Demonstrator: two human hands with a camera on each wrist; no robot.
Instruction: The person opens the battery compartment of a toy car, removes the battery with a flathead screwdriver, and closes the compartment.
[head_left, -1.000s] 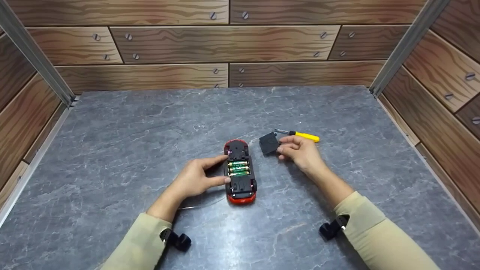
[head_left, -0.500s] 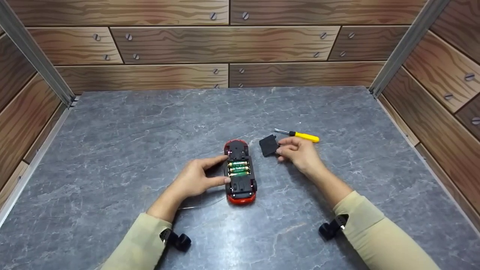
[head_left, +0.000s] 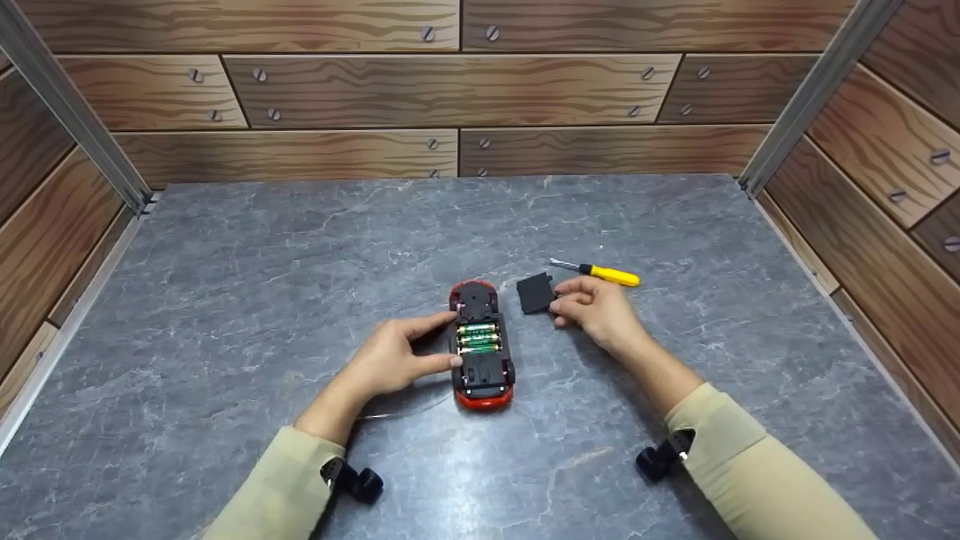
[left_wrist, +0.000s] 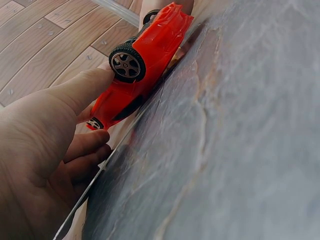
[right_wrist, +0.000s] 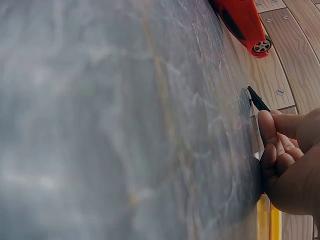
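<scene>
An upside-down red toy car (head_left: 480, 379) lies on the grey table, its black underside up. Several green batteries (head_left: 478, 339) sit side by side in its uncovered battery bay. My left hand (head_left: 386, 356) holds the car by its left side, thumb and forefinger spread along the edge; in the left wrist view the thumb reaches the car (left_wrist: 155, 45) by a wheel. Right of the car, my right hand (head_left: 596, 311) pinches a square black battery cover (head_left: 535, 293) by its right edge. Edge-on, the cover (right_wrist: 258, 99) looks thin in the right wrist view.
A screwdriver (head_left: 611, 275) with a yellow handle lies just beyond my right hand, its tip pointing left. A thin wire (head_left: 397, 415) runs from near the car toward my left wrist. Wood-patterned walls (head_left: 457, 90) border the table at back and sides.
The battery cover has turned slightly in my right fingers and come a little toward me, a bit farther from the screwdriver tip. My left hand and the car stay in place.
</scene>
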